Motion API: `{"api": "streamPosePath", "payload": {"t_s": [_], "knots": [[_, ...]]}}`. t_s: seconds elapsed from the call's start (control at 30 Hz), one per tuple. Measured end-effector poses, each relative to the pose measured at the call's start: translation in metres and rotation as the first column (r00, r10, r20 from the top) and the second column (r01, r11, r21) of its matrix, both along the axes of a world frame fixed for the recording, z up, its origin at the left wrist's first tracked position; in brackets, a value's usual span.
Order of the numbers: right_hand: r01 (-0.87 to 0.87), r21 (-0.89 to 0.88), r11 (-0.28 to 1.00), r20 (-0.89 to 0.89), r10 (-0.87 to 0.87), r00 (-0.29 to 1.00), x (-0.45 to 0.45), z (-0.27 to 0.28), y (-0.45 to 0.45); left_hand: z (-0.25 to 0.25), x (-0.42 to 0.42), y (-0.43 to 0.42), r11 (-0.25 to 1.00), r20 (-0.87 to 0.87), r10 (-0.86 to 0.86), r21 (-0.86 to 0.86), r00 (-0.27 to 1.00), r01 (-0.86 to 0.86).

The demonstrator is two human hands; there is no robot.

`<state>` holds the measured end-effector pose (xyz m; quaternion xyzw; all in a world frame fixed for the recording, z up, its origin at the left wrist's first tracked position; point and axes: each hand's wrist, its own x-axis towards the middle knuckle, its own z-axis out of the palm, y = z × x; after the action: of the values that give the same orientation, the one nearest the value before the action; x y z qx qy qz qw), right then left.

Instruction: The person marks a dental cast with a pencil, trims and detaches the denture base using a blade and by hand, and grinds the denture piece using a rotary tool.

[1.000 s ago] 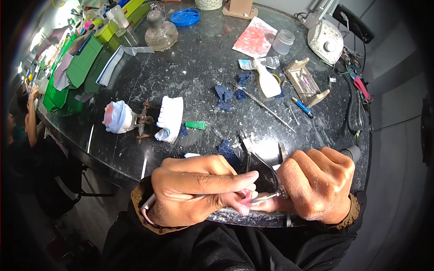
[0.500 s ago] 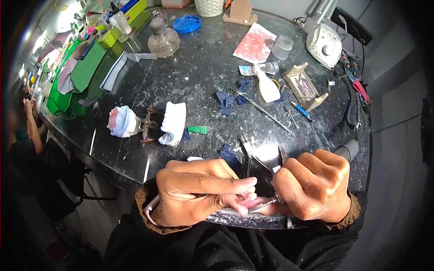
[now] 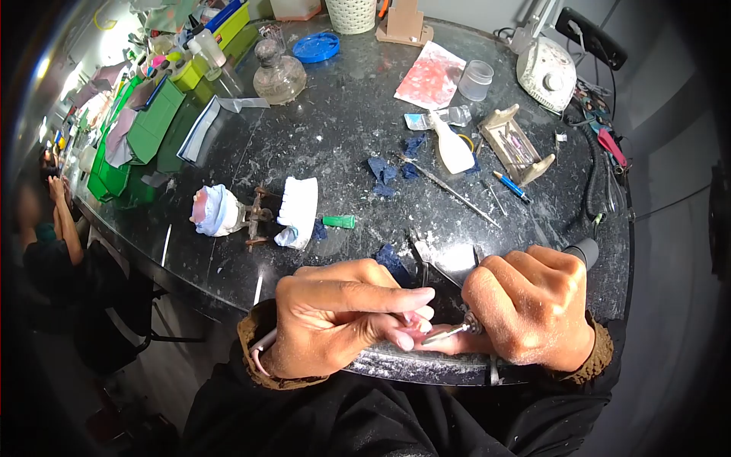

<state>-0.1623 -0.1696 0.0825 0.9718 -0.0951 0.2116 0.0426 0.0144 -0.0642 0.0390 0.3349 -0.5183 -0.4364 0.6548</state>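
Note:
My left hand is closed, thumb and fingertips pinching a small pink piece that looks like part of a denture; the fingers hide most of it. In a fist, my right hand grips a rotary handpiece, whose grey rear end sticks out behind the knuckles. Its thin metal tip points left, close to the pink piece; whether they touch I cannot tell. The right thumb reaches beneath the tip towards the left fingertips. White dust coats the right hand. Just beyond the hands lies a metal tool, partly covered.
A plaster model on an articulator, a toothed white cast and a green piece lie ahead. Farther off are a white bottle, a bur rack and a glass lamp. Another person's arms show at left.
The view has shifted slightly, so the table things appear a little to the right. My left fingers and the pink piece have turned a little; the handpiece tip is slightly higher and more visible.

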Motion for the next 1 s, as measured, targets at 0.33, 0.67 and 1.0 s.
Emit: {"api": "streamPosePath", "payload": {"t_s": [0.33, 0.67, 1.0], "knots": [[0.007, -0.041, 0.999, -0.012, -0.008, 1.0, 0.0, 0.002, 0.001, 0.0, 0.0, -0.003, 0.998, 0.062, 0.029, -0.057, 0.998, -0.026], [-0.031, 0.097, 0.995, 0.002, 0.031, 1.0, -0.002, 0.001, 0.0, -0.004, -0.002, -0.003, 0.997, -0.037, 0.028, -0.064, 0.999, -0.03], [0.098, 0.533, 0.841, -0.034, -0.095, 0.995, -0.001, 0.003, 0.017, -0.009, -0.01, -0.002, 0.92, 0.158, 0.333, -0.269, 0.929, -0.284]]}}
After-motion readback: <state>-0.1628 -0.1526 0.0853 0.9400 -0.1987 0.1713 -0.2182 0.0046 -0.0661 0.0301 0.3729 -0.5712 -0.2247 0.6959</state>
